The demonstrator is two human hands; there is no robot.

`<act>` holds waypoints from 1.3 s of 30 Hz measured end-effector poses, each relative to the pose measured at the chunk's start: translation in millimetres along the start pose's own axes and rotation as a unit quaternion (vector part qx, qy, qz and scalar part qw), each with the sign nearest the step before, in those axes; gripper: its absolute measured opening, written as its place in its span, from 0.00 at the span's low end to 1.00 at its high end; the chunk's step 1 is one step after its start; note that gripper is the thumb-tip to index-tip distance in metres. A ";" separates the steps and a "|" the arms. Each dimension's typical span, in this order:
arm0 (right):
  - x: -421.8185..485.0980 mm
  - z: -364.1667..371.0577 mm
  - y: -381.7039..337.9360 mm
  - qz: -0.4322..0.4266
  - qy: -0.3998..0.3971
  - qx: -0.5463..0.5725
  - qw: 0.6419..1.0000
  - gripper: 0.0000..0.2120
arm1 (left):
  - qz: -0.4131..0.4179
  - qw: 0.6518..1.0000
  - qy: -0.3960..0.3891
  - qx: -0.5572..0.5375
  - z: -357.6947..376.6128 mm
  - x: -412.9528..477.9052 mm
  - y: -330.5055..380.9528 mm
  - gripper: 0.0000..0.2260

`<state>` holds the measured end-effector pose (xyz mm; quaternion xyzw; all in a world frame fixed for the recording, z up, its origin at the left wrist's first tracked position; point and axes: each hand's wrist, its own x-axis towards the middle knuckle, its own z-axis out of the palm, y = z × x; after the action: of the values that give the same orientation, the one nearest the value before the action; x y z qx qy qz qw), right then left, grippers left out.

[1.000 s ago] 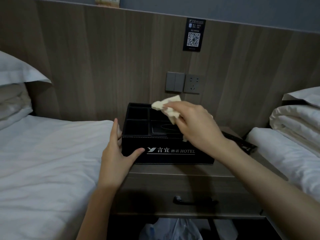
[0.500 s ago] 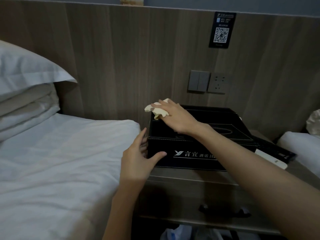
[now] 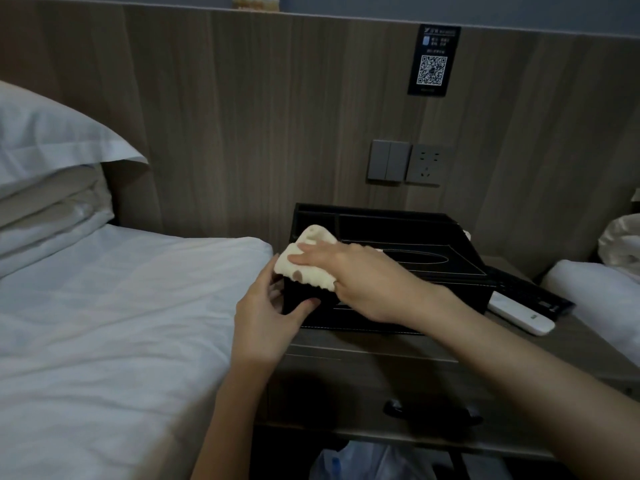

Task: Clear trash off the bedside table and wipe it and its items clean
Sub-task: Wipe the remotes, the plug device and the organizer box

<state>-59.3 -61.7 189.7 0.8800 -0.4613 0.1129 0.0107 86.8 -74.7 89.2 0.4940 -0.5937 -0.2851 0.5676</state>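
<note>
A black hotel organizer box (image 3: 415, 244) with a tissue slot stands on the wooden bedside table (image 3: 398, 344). My right hand (image 3: 360, 282) presses a cream cloth (image 3: 308, 261) over the box's front left corner, fingers fairly flat on the cloth. My left hand (image 3: 266, 317) grips that same corner of the box, thumb on the front face and fingers round the left side. Behind the box to the right lie a white remote (image 3: 519, 315) and a black remote (image 3: 530, 294).
A white bed (image 3: 114, 323) with pillows (image 3: 48, 157) borders the table on the left. Folded white bedding (image 3: 602, 289) lies at the right. Wall switches and a socket (image 3: 405, 162) sit on the headboard panel. A plastic bag (image 3: 374, 462) hangs below the drawer handle (image 3: 433, 412).
My right hand slid the cloth from the box's back compartments forward to the front left corner. My left hand stayed on the left corner. The camera moved closer and turned left.
</note>
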 end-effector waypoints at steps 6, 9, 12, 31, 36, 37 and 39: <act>-24.1 -8.7 -4.2 0.001 -0.003 -0.004 1.000 0.30 | 0.010 1.000 -0.013 0.001 -1.4 -3.9 6.0 0.38; -34.9 -14.0 2.3 0.008 0.043 0.000 0.999 0.29 | 0.025 1.000 -0.011 -0.006 -0.3 -2.6 10.0 0.39; -31.6 -19.6 16.5 0.026 0.147 -0.016 0.989 0.30 | 0.043 0.999 -0.004 -0.018 1.4 -1.3 14.1 0.41; 98.8 0.2 62.2 0.035 0.038 -0.053 0.997 0.27 | 0.154 0.971 0.011 0.183 14.6 19.9 4.2 0.40; 88.7 -12.7 70.2 0.032 0.019 -0.091 0.995 0.28 | 0.145 0.959 0.029 0.241 12.6 13.8 12.3 0.39; 85.1 -15.2 73.0 0.036 0.014 -0.103 0.994 0.27 | 0.141 0.958 0.034 0.248 12.8 13.1 13.8 0.40; 75.6 -18.5 81.9 0.046 0.009 -0.121 0.991 0.25 | 0.128 0.957 0.041 0.259 14.7 11.4 17.3 0.41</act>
<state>-88.0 -167.7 216.5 0.8487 -0.5119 0.0639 0.1162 69.8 -82.4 106.4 0.5549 -0.6819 -0.0261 0.4758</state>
